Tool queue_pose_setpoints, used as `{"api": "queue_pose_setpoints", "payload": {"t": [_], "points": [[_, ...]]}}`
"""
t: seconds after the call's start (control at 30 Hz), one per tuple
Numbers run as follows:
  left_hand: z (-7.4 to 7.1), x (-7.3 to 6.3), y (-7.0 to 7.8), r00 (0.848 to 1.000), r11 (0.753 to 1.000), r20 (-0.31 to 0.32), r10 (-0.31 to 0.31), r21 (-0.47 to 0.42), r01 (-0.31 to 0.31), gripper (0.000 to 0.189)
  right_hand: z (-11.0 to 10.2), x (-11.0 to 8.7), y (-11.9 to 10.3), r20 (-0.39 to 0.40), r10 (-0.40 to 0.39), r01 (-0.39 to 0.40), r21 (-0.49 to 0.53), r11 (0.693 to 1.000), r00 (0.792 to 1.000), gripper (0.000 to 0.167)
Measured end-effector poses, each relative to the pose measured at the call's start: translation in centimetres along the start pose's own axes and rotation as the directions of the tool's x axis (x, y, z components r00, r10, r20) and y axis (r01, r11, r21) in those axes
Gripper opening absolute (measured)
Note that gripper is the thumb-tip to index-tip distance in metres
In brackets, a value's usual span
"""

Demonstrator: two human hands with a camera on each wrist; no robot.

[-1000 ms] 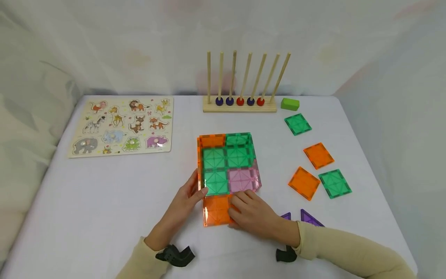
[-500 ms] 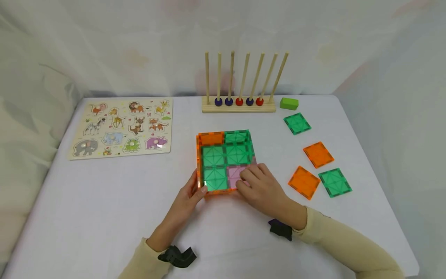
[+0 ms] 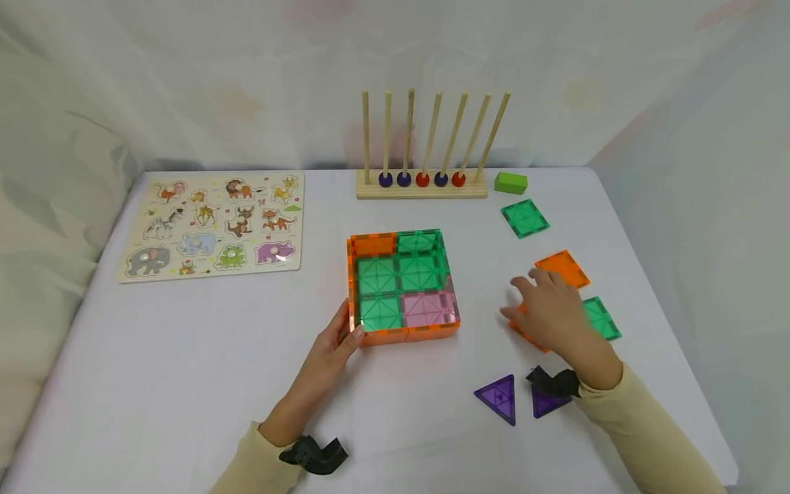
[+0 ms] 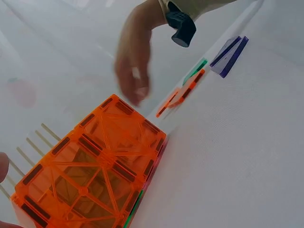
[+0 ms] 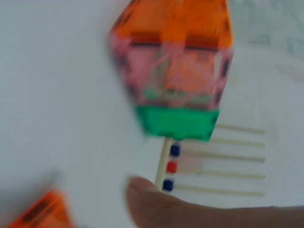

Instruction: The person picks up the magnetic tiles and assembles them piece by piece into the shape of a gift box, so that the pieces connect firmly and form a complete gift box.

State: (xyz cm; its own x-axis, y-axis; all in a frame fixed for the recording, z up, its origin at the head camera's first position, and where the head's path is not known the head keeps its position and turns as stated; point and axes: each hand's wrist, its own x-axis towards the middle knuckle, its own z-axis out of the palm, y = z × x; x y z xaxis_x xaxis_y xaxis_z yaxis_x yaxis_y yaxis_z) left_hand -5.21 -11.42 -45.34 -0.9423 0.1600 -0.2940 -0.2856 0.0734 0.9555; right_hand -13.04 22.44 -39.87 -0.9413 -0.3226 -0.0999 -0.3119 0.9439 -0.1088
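An open-topped box of translucent magnetic tiles (image 3: 407,335) stands mid-table, with orange, green and pink walls and a green and pink floor. My left hand (image 3: 324,360) grips its near left corner, thumb at the front and fingers along the left side. Two orange front tiles (image 4: 83,190) fill much of the left wrist view. My right hand (image 3: 552,312) hovers, fingers loosely bent and holding nothing, over a loose orange square tile (image 3: 524,336) that it partly covers. Close by lie another orange tile (image 3: 570,269) and a green tile (image 3: 600,318).
Two purple triangle tiles (image 3: 501,399) lie below the right hand, one partly hidden by the wrist mount. Farther back are a green tile (image 3: 524,218), a green block (image 3: 511,182) and a wooden bead rack (image 3: 422,193). An animal puzzle board (image 3: 212,271) lies at left.
The orange front tiles, flat on the table a second ago, now stand upright as the box's front wall. My right hand has left the box and moved right to the loose tiles. My left hand stays put.
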Motion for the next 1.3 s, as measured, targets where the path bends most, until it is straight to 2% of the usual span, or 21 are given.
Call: {"api": "queue_pose_setpoints", "payload": {"t": [0.07, 0.13, 0.17, 0.33, 0.47, 0.57, 0.67, 0.73, 0.8, 0.83, 0.87, 0.93, 1.0, 1.03, 1.1, 1.13, 1.2, 1.3], "points": [[-0.1, 0.0, -0.1, 1.000, 1.000, -0.007, 0.000, 0.008, 0.000, 0.070, 0.5, -0.6, 1.6, 0.135, 0.008, -0.003, -0.034, 0.999, 0.991, 0.063], [-0.2, 0.0, -0.1, 1.000, 1.000, -0.017, 0.004, 0.024, -0.003, 0.070, 1.2, -1.1, 2.7, 0.194, -0.025, 0.033, -0.039, 0.999, 0.981, 0.071], [-0.3, 0.0, -0.1, 1.000, 0.999, -0.021, 0.010, 0.031, -0.009, 0.070, 1.5, -1.3, 3.2, 0.195, -0.051, 0.057, -0.029, 0.998, 0.980, 0.073], [-0.5, -0.1, -0.2, 0.999, 0.999, -0.033, 0.031, 0.032, -0.030, 0.069, 2.7, -1.6, 4.8, 0.124, -0.131, 0.132, 0.001, 0.991, 0.984, 0.073], [-0.6, -0.1, -0.3, 0.998, 0.999, -0.038, 0.041, 0.028, -0.040, 0.069, 2.4, -0.9, 5.4, 0.135, -0.139, 0.134, 0.044, 0.990, 0.981, 0.073], [-0.6, -0.1, -0.3, 0.998, 0.998, -0.041, 0.049, 0.037, -0.048, 0.070, 1.0, 0.2, 5.4, 0.122, -0.147, 0.140, 0.065, 0.988, 0.981, 0.077], [-0.6, 0.0, -0.2, 0.998, 0.996, -0.045, 0.052, 0.069, -0.049, 0.072, -1.3, 1.7, 4.2, 0.041, -0.176, 0.172, 0.076, 0.982, 0.984, 0.075], [-0.5, 0.1, -0.2, 0.998, 0.995, -0.049, 0.048, 0.088, -0.044, 0.072, -3.0, 3.0, 2.6, -0.018, -0.224, 0.225, 0.080, 0.971, 0.974, 0.072], [-0.5, 0.1, -0.2, 0.997, 0.993, -0.059, 0.046, 0.114, -0.039, 0.071, -4.5, 4.6, 0.3, -0.069, -0.306, 0.311, 0.088, 0.946, 0.950, 0.068], [-0.4, 0.1, -0.2, 0.997, 0.992, -0.062, 0.047, 0.122, -0.039, 0.070, -5.1, 5.5, -1.0, -0.085, -0.359, 0.366, 0.085, 0.927, 0.929, 0.067], [-0.4, 0.1, -0.3, 0.997, 0.991, -0.063, 0.048, 0.130, -0.039, 0.070, -5.6, 6.4, -2.3, -0.096, -0.419, 0.426, 0.073, 0.902, 0.903, 0.066], [-0.3, 0.1, -0.4, 0.997, 0.990, -0.061, 0.057, 0.136, -0.049, 0.069, -6.2, 8.0, -4.9, -0.122, -0.537, 0.545, 0.042, 0.837, 0.835, 0.063], [-0.3, 0.2, -0.5, 0.996, 0.989, -0.061, 0.068, 0.138, -0.059, 0.069, -6.5, 9.5, -7.5, -0.106, -0.627, 0.631, 0.001, 0.776, 0.772, 0.062], [-0.2, 0.3, -0.5, 0.995, 0.989, -0.062, 0.072, 0.136, -0.063, 0.069, -6.6, 10.1, -8.7, -0.082, -0.657, 0.657, -0.027, 0.753, 0.749, 0.062], [-0.1, 0.3, -0.6, 0.995, 0.990, -0.062, 0.079, 0.124, -0.071, 0.069, -6.3, 11.2, -10.8, -0.018, -0.690, 0.688, -0.071, 0.723, 0.723, 0.061], [-0.1, 0.4, -0.7, 0.995, 0.990, -0.063, 0.080, 0.119, -0.072, 0.069, -6.1, 11.7, -11.6, 0.018, -0.695, 0.694, -0.092, 0.714, 0.718, 0.060], [0.0, 0.4, -0.8, 0.995, 0.991, -0.065, 0.080, 0.109, -0.073, 0.069, -5.5, 12.5, -12.9, 0.082, -0.694, 0.698, -0.125, 0.705, 0.715, 0.060], [0.0, 0.4, -0.9, 0.993, 0.990, -0.071, 0.090, 0.112, -0.082, 0.068, -4.7, 13.3, -13.7, 0.119, -0.691, 0.701, -0.143, 0.698, 0.713, 0.058]]}}
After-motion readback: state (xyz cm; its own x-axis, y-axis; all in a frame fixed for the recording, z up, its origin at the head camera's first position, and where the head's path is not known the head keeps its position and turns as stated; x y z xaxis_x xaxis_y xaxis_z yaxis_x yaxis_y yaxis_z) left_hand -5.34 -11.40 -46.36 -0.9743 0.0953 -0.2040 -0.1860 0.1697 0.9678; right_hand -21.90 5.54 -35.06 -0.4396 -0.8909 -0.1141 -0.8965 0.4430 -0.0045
